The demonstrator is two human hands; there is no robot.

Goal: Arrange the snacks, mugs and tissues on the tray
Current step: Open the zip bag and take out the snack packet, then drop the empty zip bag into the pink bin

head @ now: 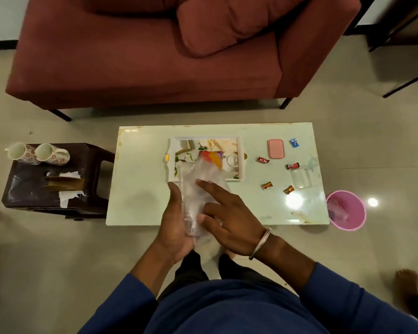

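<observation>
A white tray with a floral picture base lies on the pale table. On it sit an orange-and-purple snack packet and a small glass. Both hands hold a clear plastic bag above the tray's near edge: my left hand grips it from the left, and my right hand lies on it with fingers spread. Several wrapped candies lie right of the tray. Two floral mugs lie on their sides on a dark stool, beside white tissues.
A pink box, a blue candy and a clear glass sit on the table's right part. A pink bin stands on the floor at the right. A red sofa stands behind the table. Another person's foot shows at the lower right.
</observation>
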